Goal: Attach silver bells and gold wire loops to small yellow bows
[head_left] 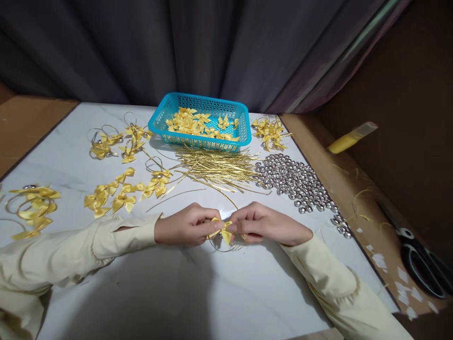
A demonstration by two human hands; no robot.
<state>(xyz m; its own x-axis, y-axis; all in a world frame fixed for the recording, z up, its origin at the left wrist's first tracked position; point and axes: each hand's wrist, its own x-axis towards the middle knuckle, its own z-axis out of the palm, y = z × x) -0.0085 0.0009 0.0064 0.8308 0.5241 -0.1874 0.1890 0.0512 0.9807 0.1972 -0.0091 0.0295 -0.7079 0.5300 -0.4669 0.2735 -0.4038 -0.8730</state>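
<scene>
I see both hands meeting at the lower centre of the frame on the white table (219,293). My left hand (186,229) is closed, its fingertips pinching a yellow ribbon bow (223,230); my right hand (264,224) is closed on the same bow from the other side. A thin gold wire loop (222,247) hangs just under the bow. Above the hands, at centre frame, lies a heap of gold wire strips (217,167), with a pile of silver bells (297,182) to its right. A blue basket (201,139) of bows stands at upper centre. Loose bows (120,191) lie left of centre, and black scissors (419,262) lie at the lower right edge.
</scene>
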